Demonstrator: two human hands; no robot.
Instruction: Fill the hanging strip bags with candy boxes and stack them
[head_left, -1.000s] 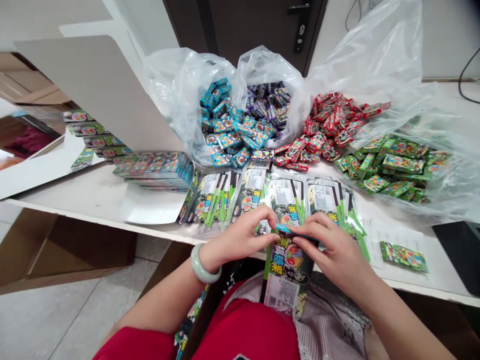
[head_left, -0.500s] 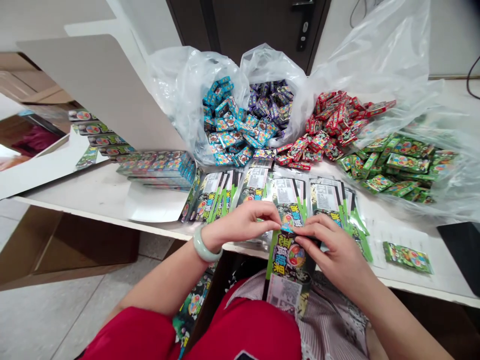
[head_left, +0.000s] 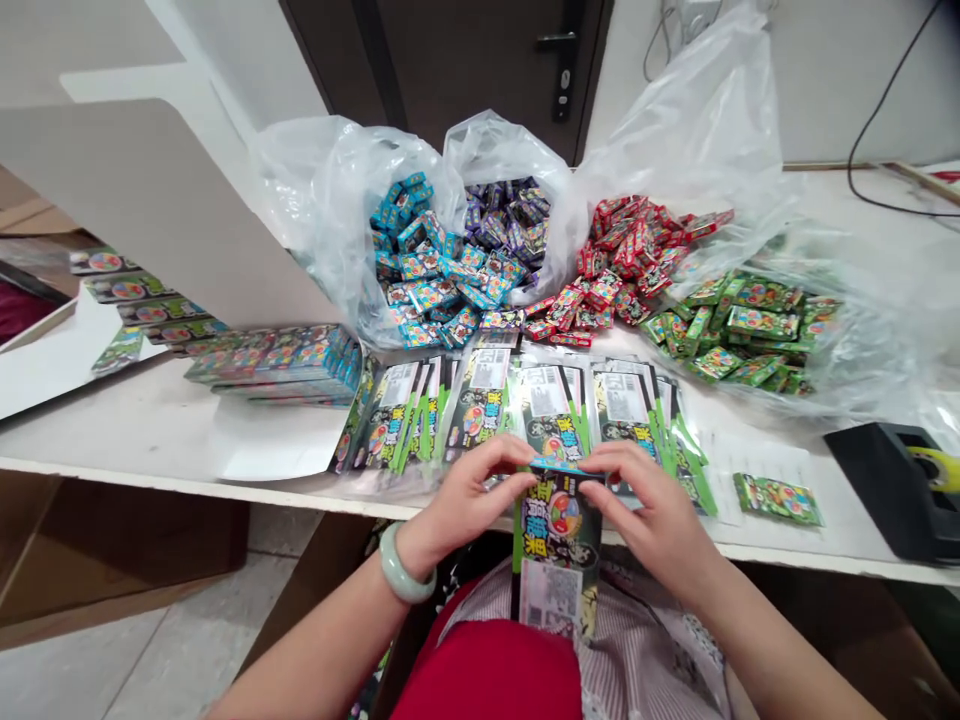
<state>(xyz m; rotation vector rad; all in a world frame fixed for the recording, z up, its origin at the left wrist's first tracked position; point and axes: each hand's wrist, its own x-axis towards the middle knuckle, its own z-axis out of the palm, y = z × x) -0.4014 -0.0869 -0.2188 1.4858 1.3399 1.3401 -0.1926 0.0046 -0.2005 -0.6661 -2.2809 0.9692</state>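
Nearest to me, my left hand (head_left: 465, 505), a pale green bangle (head_left: 405, 565) on its wrist, and my right hand (head_left: 649, 510) are close together, both pinched on the blue top band of a black-and-green printed packet strip (head_left: 556, 555). The strip hangs down past the table's near edge (head_left: 150, 460) toward my lap, between my 2 forearms. I judge the step in hand to be working that top band, and the next move calls for keeping both pinches level so the strip doesn't twist.

Just beyond, overlapping strips (head_left: 555, 410) lie in a row on the table. To the left is a stack of boxed strips (head_left: 277, 368); to the right, a single green packet (head_left: 776, 498) lies on a paper sheet (head_left: 757, 460). Farther back sit 4 loose heaps: blue packets (head_left: 416, 265), purple packets (head_left: 506, 225), red packets (head_left: 626, 250) and green packets (head_left: 739, 325).

Compared with the frame 0.5 s earlier, the strip hangs straighter, more of the blue band shows, and the whole view has swung, bringing a black tape dispenser (head_left: 892, 490) in at far right.
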